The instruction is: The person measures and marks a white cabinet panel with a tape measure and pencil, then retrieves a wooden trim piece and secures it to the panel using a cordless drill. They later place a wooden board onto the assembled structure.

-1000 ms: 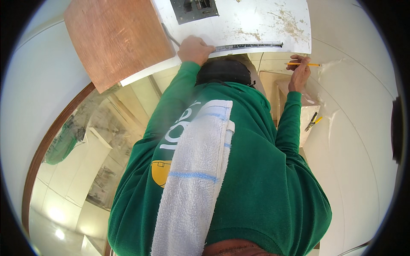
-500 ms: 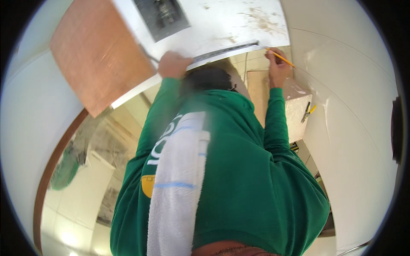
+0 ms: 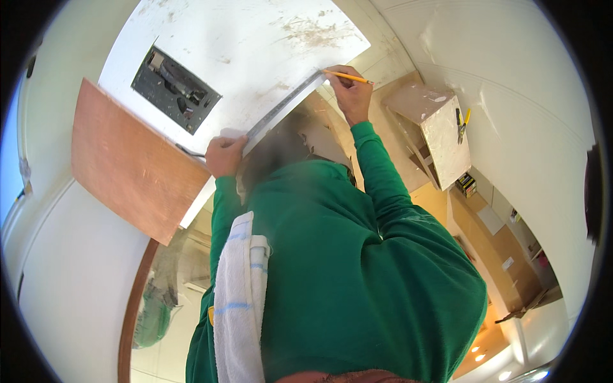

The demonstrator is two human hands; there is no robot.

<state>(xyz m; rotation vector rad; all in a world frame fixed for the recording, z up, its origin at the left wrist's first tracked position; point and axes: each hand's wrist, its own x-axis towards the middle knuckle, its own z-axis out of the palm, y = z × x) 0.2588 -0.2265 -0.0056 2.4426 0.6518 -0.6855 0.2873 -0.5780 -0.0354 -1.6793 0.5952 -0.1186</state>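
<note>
Lying between the hands in the head view, a ruler (image 3: 284,107) is set along the edge of a white board (image 3: 255,45). One end is touched by the left hand (image 3: 225,156); whether it is gripped cannot be told. A yellow pencil (image 3: 352,77) is clamped in the right hand (image 3: 353,94), beyond which pliers (image 3: 461,125) are seen to the right.

strip (image 3: 285,105): grey, straight, flat along white board (image 3: 242,70) edge | pencil (image 3: 349,76): yellow-orange, slanted, tip by strip's right end
</note>
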